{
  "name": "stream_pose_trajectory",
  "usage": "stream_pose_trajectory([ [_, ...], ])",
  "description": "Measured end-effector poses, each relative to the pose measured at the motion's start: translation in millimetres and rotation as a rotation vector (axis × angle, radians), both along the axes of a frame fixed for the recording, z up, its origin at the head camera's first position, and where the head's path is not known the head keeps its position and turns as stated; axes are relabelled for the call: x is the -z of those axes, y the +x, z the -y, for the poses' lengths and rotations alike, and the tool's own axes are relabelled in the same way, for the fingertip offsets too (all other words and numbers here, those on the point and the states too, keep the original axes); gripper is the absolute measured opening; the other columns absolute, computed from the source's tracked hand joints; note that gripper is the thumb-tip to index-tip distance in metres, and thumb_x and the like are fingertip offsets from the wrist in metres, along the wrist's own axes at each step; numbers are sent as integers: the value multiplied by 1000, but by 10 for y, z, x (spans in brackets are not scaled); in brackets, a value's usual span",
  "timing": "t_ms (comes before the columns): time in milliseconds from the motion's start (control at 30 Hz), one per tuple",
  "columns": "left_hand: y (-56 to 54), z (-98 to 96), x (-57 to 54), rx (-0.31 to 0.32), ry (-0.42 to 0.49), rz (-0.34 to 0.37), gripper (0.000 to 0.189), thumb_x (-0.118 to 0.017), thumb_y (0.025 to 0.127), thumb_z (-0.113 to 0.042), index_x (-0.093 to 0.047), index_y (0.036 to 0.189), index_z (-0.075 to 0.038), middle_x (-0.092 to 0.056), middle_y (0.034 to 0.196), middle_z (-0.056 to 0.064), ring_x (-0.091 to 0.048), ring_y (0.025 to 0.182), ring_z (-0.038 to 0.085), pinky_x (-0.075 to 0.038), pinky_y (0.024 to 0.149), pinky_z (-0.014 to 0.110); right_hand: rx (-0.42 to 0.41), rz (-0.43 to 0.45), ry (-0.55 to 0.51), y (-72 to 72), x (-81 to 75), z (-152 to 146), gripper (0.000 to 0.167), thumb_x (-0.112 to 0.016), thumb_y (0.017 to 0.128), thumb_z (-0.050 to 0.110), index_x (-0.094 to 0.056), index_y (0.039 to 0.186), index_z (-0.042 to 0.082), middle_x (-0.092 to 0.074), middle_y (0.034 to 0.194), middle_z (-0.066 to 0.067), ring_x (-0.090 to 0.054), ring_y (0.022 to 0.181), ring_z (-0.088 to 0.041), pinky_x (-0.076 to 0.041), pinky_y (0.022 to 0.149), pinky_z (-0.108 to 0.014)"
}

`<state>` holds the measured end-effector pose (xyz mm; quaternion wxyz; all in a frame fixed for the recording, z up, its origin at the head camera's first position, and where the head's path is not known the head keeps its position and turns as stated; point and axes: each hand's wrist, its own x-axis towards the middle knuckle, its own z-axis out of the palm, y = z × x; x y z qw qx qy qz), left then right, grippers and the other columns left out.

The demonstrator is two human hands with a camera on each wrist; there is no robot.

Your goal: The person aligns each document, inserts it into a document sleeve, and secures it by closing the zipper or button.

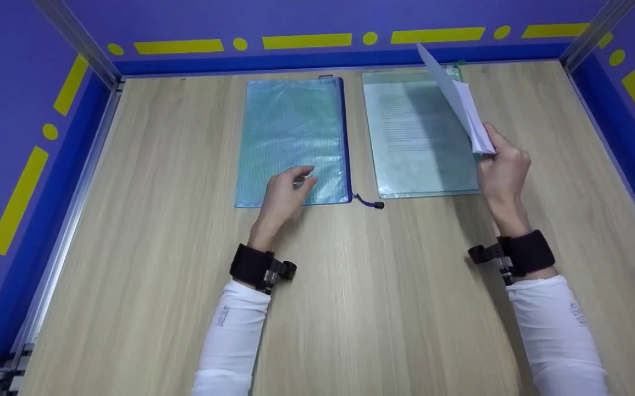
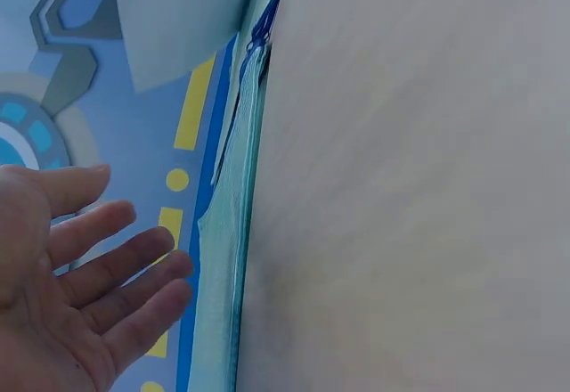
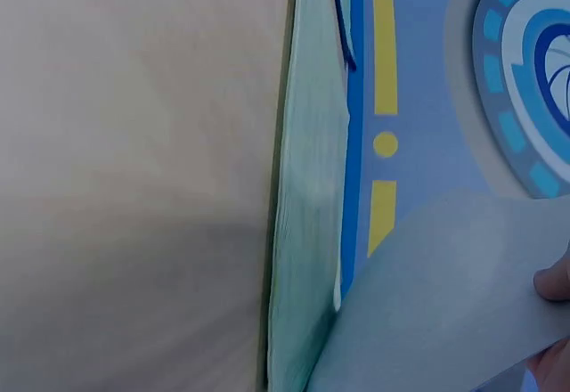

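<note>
My right hand point(image 1: 504, 170) grips a thin stack of white paper point(image 1: 463, 110) by its lower edge, thumb on one face. Held up at a steep tilt, the stack hangs above a pale green document pouch point(image 1: 427, 176) with a printed page showing through. In the right wrist view the sheets point(image 3: 436, 285) bow outward from the thumb point(image 3: 554, 281). Over the near edge of a blue zip pouch point(image 1: 290, 126), my left hand point(image 1: 284, 195) holds nothing. The left wrist view shows that hand point(image 2: 80, 285) with its fingers spread and loosely bent.
A dark zipper pull point(image 1: 372, 204) sticks out from the blue pouch's near right corner. Both pouches lie side by side on the wooden table point(image 1: 377, 308), toward its back edge. Blue panels point(image 1: 306, 16) with yellow marks stand along the back and sides.
</note>
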<state>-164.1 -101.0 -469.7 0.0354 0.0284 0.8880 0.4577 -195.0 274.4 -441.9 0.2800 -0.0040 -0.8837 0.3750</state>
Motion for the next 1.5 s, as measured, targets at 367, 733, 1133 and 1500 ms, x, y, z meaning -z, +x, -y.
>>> stream_pose_trajectory([
  [367,-93,-217,-2,43,99,-13,46,-55,102,-35,-58,138,-7,-68,129,9,-65,119,23,-53,102,36,-96,19,28,59,71,538,52,-44,82,-21,-65,126,-2,-65,124,-27,-64,116,-36,-55,93,-53],
  [733,-191,-408,10,42,139,65,51,-47,104,-40,-53,142,-6,-66,132,12,-63,121,23,-50,105,36,-275,158,74,175,139,984,57,-45,82,-23,-59,133,-2,-59,133,-27,-60,123,-41,-53,99,-48],
  [1133,-347,-613,-75,-84,441,278,53,-44,105,-43,-59,135,-2,-68,123,17,-72,101,27,-60,87,31,-422,284,215,257,225,1259,53,-48,86,-17,-58,136,0,-63,132,-22,-63,120,-38,-53,99,-48],
  [1500,-344,-626,-68,-137,579,393,49,-46,104,-41,-67,124,-2,-75,95,9,-71,73,10,-61,71,30,-566,308,333,300,242,1439,48,-52,91,-9,-60,135,7,-65,131,-19,-68,112,-36,-57,92,-47],
])
